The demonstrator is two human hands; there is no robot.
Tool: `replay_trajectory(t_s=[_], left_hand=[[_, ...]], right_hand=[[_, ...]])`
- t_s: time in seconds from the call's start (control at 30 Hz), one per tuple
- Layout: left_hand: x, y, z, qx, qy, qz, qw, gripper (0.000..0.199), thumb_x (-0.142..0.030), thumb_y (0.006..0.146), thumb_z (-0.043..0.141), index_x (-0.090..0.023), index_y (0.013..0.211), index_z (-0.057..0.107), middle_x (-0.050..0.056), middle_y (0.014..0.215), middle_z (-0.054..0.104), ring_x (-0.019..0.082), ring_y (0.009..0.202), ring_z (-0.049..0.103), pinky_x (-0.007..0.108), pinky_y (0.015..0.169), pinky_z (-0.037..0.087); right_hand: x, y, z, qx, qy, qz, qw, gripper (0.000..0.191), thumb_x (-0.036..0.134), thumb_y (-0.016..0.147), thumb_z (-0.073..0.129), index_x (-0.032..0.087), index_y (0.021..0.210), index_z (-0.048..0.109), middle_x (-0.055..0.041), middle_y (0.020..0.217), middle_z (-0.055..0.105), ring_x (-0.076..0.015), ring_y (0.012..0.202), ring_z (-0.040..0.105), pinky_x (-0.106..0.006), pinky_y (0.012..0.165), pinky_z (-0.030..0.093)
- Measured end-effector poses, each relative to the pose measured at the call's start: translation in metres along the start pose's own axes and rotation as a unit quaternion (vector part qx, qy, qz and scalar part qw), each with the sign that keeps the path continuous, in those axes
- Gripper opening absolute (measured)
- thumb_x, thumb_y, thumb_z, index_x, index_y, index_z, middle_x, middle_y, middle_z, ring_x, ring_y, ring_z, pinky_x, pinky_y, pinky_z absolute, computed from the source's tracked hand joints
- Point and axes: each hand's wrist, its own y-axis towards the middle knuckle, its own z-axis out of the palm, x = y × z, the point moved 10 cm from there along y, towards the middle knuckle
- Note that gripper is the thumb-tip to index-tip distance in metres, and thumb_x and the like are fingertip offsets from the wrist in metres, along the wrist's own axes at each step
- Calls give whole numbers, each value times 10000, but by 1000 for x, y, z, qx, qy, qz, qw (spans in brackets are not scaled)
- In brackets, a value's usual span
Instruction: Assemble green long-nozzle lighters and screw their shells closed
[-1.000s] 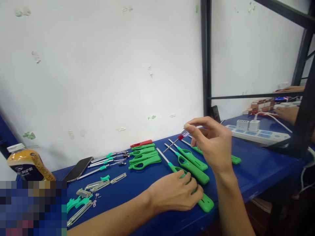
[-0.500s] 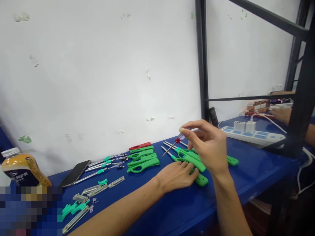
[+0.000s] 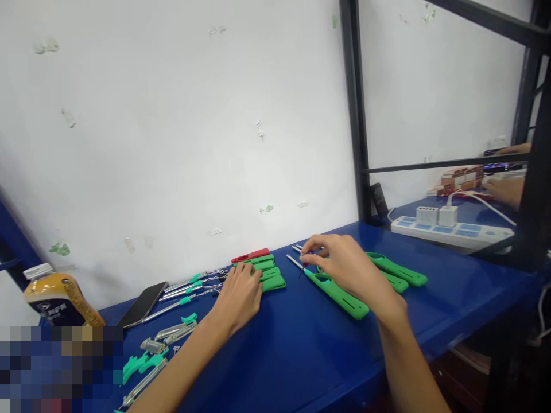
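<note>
My right hand (image 3: pixel 346 269) pinches a small screwdriver (image 3: pixel 305 265). Most of its handle is hidden by the fingers, and the tip points down beside a green long-nosed lighter (image 3: pixel 340 295) with a metal tube. Further green lighters (image 3: pixel 398 269) lie under and beyond this hand, partly covered. My left hand (image 3: pixel 241 292) rests over a row of green lighter casings (image 3: pixel 272 279), fingers bent across them and somewhat apart; none is lifted. A red lighter casing (image 3: pixel 250 256) lies behind that row.
Metal lighter tubes with wires (image 3: pixel 181 289) lie left of my left hand, next to a black phone (image 3: pixel 144 303). Nearer are clear plastic tanks (image 3: pixel 174 332) and teal triggers (image 3: pixel 144 362). A bottle (image 3: pixel 60 295) stands left. Beyond the black frame (image 3: pixel 357 115) are a power strip (image 3: pixel 451 229) and another person's hand (image 3: pixel 503 190).
My left hand has left the green lighters and moved left onto the casings. My right hand has lowered the screwdriver toward the lighters. The view has shifted slightly.
</note>
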Motion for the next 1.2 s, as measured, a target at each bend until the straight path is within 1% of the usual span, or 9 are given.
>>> replay_trajectory(t_s=[0.1,0.2,0.27,0.43,0.57,0.7,0.87,1.03,1.2], left_hand=[[12,-7,13,24,-22,-22,999,260,-345,1042,685,-166,1232,688,93,1259,703,258,1119,700,478,961,600],[11,-11,22,44,-43,-27,998,278,-356,1042,684,-167,1246,684,95,1270,700,260,1120,700,485,966,598],[10,-12,25,54,-54,-29,997,292,-359,1043,684,-169,1264,678,98,1287,695,265,1133,697,492,975,595],[11,-14,29,75,-72,-37,994,319,-355,1040,687,-173,1301,665,105,1324,681,277,1166,688,509,994,588],[13,-17,30,94,-81,-52,991,310,-361,1041,686,-172,1285,671,104,1314,685,273,1159,690,503,989,589],[14,-24,25,121,-93,-67,986,271,-356,1034,694,-164,1226,686,91,1263,700,262,1134,693,488,978,588],[4,-52,15,151,-131,-68,978,157,-232,1000,638,-171,1129,702,137,1156,726,309,1046,726,454,904,576],[-9,-83,4,151,-182,-59,970,236,-245,1032,508,-218,1121,725,133,1145,726,338,1043,718,476,899,550],[-10,-92,2,129,-235,-52,962,339,-262,1083,409,-233,1186,730,108,1165,732,306,1061,703,452,972,513]], right_hand=[[-8,0,17,68,-37,2,997,78,241,933,727,264,901,794,-6,935,821,-238,929,757,-293,746,493],[-21,-2,33,135,-71,10,988,120,179,895,723,263,886,808,-18,990,814,-253,1011,735,-294,804,495],[-32,-5,43,172,-90,27,981,156,149,866,713,247,912,824,-43,992,805,-263,1025,732,-287,774,500],[-46,-12,56,224,-124,61,965,225,204,807,777,225,1020,844,-84,1083,790,-278,985,742,-291,744,505],[-38,-16,61,256,-128,56,957,202,275,802,805,228,993,853,-81,1050,804,-291,1007,741,-295,766,509],[-25,-19,63,270,-113,32,956,293,316,843,785,242,1124,823,-66,1099,801,-272,1028,735,-305,818,521],[-14,-23,67,286,-89,3,954,365,328,880,768,273,1241,772,-45,1080,798,-261,1029,730,-318,853,534],[-1,-28,75,309,-76,-16,948,403,351,888,792,257,1279,761,-47,1102,797,-265,1050,723,-314,843,527],[8,-35,91,334,-79,-20,939,476,432,849,842,286,1294,764,-51,1176,781,-278,1110,705,-311,860,517]])
